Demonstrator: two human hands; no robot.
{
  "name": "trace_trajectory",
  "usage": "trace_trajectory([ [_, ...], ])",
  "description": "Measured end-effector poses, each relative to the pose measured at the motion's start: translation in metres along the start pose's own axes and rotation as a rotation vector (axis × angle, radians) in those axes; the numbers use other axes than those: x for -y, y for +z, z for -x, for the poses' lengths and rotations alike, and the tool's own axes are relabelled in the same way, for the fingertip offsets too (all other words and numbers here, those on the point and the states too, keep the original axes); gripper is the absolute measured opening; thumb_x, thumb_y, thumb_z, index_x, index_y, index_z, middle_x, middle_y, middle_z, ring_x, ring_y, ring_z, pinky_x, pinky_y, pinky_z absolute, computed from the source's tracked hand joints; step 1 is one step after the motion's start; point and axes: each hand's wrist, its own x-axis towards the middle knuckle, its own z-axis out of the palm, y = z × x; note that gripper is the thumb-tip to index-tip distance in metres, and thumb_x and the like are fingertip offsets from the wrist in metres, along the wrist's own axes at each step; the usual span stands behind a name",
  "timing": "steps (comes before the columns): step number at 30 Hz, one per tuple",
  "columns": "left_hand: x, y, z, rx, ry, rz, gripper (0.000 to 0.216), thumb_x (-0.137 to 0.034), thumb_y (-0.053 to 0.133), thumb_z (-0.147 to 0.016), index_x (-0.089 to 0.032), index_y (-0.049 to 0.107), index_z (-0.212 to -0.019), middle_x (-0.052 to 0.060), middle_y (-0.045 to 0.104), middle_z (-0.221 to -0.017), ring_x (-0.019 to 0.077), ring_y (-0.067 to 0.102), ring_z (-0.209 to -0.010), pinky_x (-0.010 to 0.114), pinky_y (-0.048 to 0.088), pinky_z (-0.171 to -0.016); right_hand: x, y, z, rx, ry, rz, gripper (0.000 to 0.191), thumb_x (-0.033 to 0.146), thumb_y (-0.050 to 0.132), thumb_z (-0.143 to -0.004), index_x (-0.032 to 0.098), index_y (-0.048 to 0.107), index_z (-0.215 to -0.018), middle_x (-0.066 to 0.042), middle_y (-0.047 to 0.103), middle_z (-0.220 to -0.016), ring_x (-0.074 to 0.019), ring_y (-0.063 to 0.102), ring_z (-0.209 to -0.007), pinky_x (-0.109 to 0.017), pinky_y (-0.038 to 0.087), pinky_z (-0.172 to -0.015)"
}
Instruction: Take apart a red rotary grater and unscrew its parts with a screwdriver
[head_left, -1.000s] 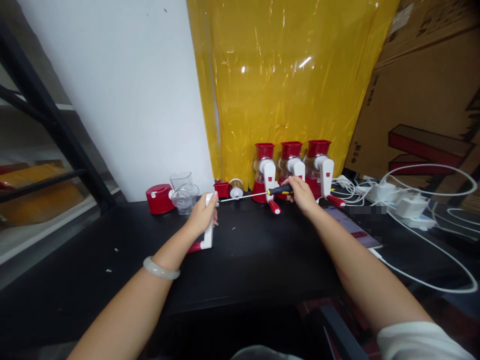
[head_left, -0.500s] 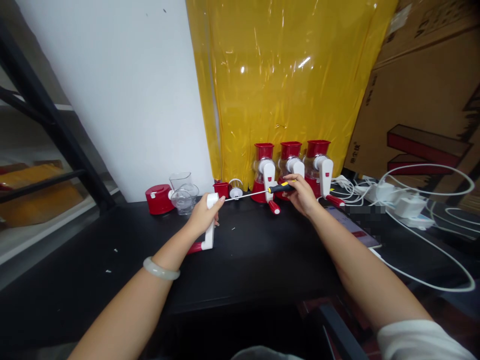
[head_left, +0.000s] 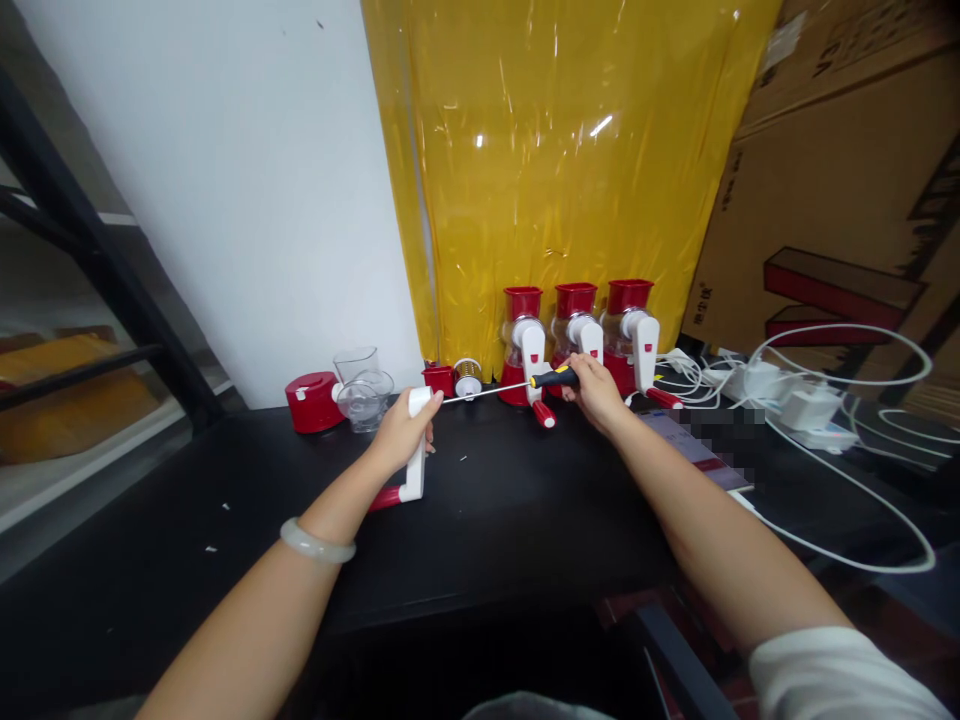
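Note:
My left hand [head_left: 401, 432] is closed around the upper end of a white crank handle [head_left: 415, 470], whose red grip points down and left. A screwdriver [head_left: 555, 377] with a black and yellow handle is held in my right hand [head_left: 598, 393]. Its long metal shaft reaches left to the crank's upper end beside my left thumb; the tip is hidden there. Behind my left hand stand a clear plastic housing [head_left: 365, 400] and a red base [head_left: 313, 402]. A red part [head_left: 439, 379] and a metal grater drum [head_left: 468, 377] lie behind the shaft.
Three assembled red and white rotary graters [head_left: 523, 340] stand along the back by yellow wrapping [head_left: 562, 180]. White cables and chargers [head_left: 810, 410] crowd the right side, near a flat tablet-like object [head_left: 694, 450]. A cardboard box [head_left: 832, 220] rises behind them. Small white scraps dot the black table [head_left: 480, 560].
The view has shifted slightly. My right hand has changed its hold a little around the screwdriver handle. My left hand still grips the crank handle, with the shaft against its end.

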Motion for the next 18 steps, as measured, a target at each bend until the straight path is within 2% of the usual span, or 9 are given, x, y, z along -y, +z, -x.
trace_trajectory([
  [9, -0.0034, 0.0009, 0.0004, 0.015, -0.034, 0.063, 0.055, -0.073, 0.061, -0.079, -0.022, 0.051, -0.098, -0.006, 0.056, -0.051, 0.0169, 0.058, -0.041, 0.028, 0.052, -0.042, 0.0008, 0.0046, 0.0007, -0.046, -0.024, -0.087, 0.025, 0.044, 0.066, -0.079, 0.022, 0.054, -0.076, 0.005, 0.05, -0.053, -0.0093, 0.047, -0.043, -0.023, 0.037, -0.04],
  [18, -0.0019, 0.0002, -0.0017, 0.028, -0.055, 0.09, 0.058, -0.074, 0.063, -0.077, -0.022, 0.052, -0.1, -0.006, 0.056, -0.053, 0.0178, 0.059, -0.043, 0.031, 0.055, -0.044, -0.0015, 0.0063, 0.0009, -0.071, -0.07, -0.057, 0.022, 0.043, 0.058, -0.082, 0.023, 0.052, -0.076, 0.006, 0.047, -0.053, -0.0094, 0.042, -0.042, -0.024, 0.033, -0.04],
])
